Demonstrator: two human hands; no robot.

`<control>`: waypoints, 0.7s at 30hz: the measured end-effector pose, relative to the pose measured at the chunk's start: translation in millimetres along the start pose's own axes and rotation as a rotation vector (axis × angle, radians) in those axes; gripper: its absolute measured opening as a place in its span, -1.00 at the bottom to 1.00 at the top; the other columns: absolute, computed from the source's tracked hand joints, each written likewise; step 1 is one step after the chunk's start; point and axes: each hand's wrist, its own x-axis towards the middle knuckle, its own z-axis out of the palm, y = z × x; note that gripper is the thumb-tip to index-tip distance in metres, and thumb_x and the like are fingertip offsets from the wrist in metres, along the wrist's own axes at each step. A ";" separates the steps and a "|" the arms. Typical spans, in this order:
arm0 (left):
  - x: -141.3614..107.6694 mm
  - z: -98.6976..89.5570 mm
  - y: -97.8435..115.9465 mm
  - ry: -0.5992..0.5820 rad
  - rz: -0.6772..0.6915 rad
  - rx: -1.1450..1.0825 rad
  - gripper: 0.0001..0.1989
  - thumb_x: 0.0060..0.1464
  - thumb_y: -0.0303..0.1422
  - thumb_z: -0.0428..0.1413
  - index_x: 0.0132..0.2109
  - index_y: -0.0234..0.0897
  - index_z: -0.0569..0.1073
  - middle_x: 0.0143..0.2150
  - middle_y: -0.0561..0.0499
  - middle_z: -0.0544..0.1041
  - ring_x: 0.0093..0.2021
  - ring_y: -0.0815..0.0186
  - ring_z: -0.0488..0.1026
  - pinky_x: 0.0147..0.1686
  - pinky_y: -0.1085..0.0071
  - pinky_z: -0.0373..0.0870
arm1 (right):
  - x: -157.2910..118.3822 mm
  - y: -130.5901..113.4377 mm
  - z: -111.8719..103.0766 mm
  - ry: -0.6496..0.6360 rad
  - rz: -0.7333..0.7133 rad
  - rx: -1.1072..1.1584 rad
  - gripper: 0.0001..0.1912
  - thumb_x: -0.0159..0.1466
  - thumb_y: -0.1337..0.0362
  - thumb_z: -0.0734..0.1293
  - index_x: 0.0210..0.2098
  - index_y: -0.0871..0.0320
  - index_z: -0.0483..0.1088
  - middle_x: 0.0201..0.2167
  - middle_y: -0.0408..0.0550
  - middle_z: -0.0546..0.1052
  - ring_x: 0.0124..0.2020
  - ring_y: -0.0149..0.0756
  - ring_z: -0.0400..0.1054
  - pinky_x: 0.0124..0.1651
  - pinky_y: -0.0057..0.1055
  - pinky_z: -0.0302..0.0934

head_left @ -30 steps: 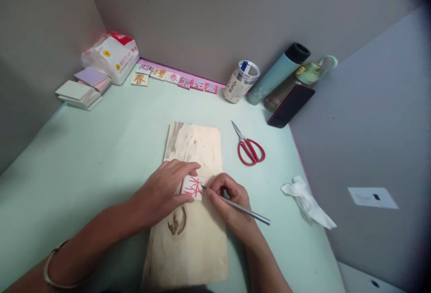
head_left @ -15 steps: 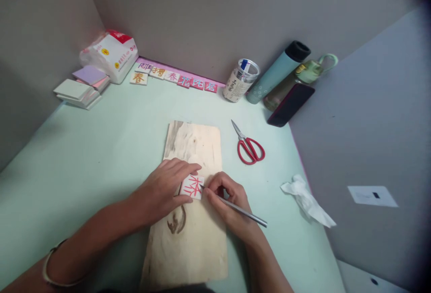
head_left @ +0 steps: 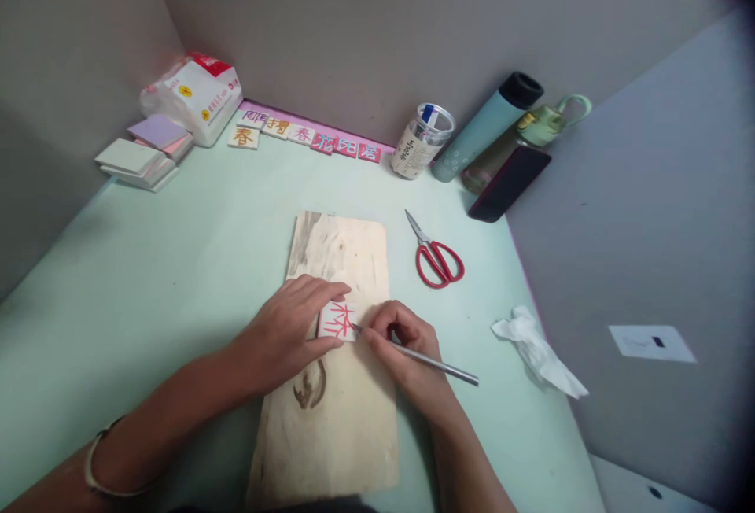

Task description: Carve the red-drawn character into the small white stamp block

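While the left hand (head_left: 289,324) pinches a red-marked tile (head_left: 336,322) on the wooden board (head_left: 336,450), centre of frame, the right hand (head_left: 416,333) grasps a slim silver tool (head_left: 448,370), tip at the tile. Pale green tabletop (head_left: 177,245) beneath; grey walls (head_left: 330,33) meet upper left; white plate (head_left: 637,341) far right; crumpled tissue (head_left: 539,352) lower right.

Left forearm (head_left: 194,399): bare, thin pale bangle (head_left: 88,467) | body: dark clothing (head_left: 336,506), probably
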 end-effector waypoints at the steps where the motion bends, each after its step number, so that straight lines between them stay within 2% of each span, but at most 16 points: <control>1: -0.1 1.0 0.4 0.023 0.001 0.020 -0.44 0.08 -0.45 0.29 0.18 -0.28 0.27 0.02 -0.08 0.48 0.03 0.11 0.39 0.04 0.18 0.31 | -0.5 0.6 -0.2 0.019 -0.002 0.015 -0.77 0.25 0.30 0.38 -0.47 0.12 0.26 -0.47 -0.20 0.35 -0.43 -0.39 0.15 -0.38 -0.42 0.03; 4: -1.2 1.8 0.9 0.041 -0.006 0.083 -0.27 -0.03 -0.36 0.39 0.21 -0.29 0.23 0.09 -0.14 0.41 0.10 0.06 0.36 0.07 0.16 0.32 | 0.1 2.7 -0.7 0.101 -0.012 0.038 -0.76 0.26 0.28 0.38 -0.47 0.11 0.26 -0.47 -0.20 0.35 -0.42 -0.37 0.15 -0.36 -0.41 0.03; 7: -2.9 -3.4 -0.2 -0.040 -0.022 0.072 -0.12 -0.15 -0.33 0.46 0.24 -0.24 0.17 0.21 -0.15 0.33 0.18 0.03 0.33 0.11 0.16 0.30 | 2.3 3.6 -0.4 0.159 -0.004 0.050 -0.76 0.26 0.27 0.38 -0.48 0.12 0.26 -0.50 -0.20 0.33 -0.43 -0.37 0.14 -0.38 -0.41 0.02; 11: -4.4 -10.7 0.2 -0.177 0.006 -0.015 -0.29 0.04 -0.52 0.29 0.25 -0.11 0.15 0.19 -0.01 0.38 0.16 0.12 0.35 0.10 0.20 0.29 | 2.9 3.0 1.4 0.173 0.003 0.035 -0.76 0.25 0.27 0.39 -0.49 0.12 0.26 -0.49 -0.20 0.34 -0.43 -0.38 0.13 -0.38 -0.42 0.03; 13: -4.5 -8.8 3.0 -0.163 -0.019 -0.021 -0.34 0.10 -0.56 0.22 0.25 -0.11 0.13 0.14 0.00 0.40 0.11 0.14 0.38 0.06 0.21 0.30 | 1.9 3.0 3.5 0.176 -0.006 0.015 -0.76 0.25 0.27 0.38 -0.49 0.12 0.27 -0.49 -0.20 0.35 -0.44 -0.38 0.15 -0.38 -0.43 0.04; 15: -4.5 -3.2 7.0 -0.115 -0.051 0.021 -0.34 0.12 -0.51 0.24 0.26 -0.14 0.12 0.09 -0.03 0.42 0.04 0.13 0.39 0.01 0.20 0.32 | 0.5 3.4 6.6 0.177 -0.019 -0.008 -0.76 0.26 0.27 0.38 -0.49 0.12 0.27 -0.50 -0.21 0.34 -0.45 -0.40 0.14 -0.39 -0.43 0.05; 18: -4.5 4.4 12.5 -0.070 -0.051 0.085 -0.28 0.08 -0.42 0.31 0.27 -0.16 0.10 0.05 -0.06 0.41 -0.02 0.11 0.40 -0.06 0.20 0.33 | -1.2 4.1 12.1 0.189 -0.040 -0.042 -0.76 0.28 0.28 0.36 -0.49 0.12 0.27 -0.52 -0.23 0.32 -0.48 -0.41 0.13 -0.41 -0.44 0.05; 21: -4.7 4.3 14.0 -0.073 -0.066 0.063 -0.17 0.00 -0.44 0.37 0.28 -0.15 0.08 0.10 -0.06 0.39 0.02 0.11 0.38 -0.03 0.21 0.33 | -1.4 4.5 16.1 0.224 -0.048 -0.062 -0.75 0.29 0.28 0.35 -0.49 0.11 0.26 -0.53 -0.24 0.30 -0.49 -0.42 0.12 -0.43 -0.46 0.05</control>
